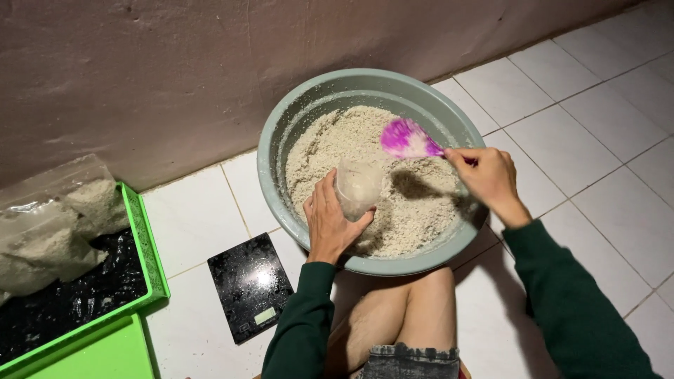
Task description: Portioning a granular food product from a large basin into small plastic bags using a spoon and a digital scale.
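Honestly, from my remote seat the risk looks like spillage: my left hand grips a thin clear bag low inside the grey-green basin, while my right hand pinches a pink scoop just above it, loaded over the pale grainy mix. If the floppy bag mouth folds, grain misses it. Left of me, filled clear bags sit in a green tray; a black scale lies on the floor.

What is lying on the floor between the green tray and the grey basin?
In the head view, a black kitchen scale lies on the white tiles between the green tray and the grey basin.
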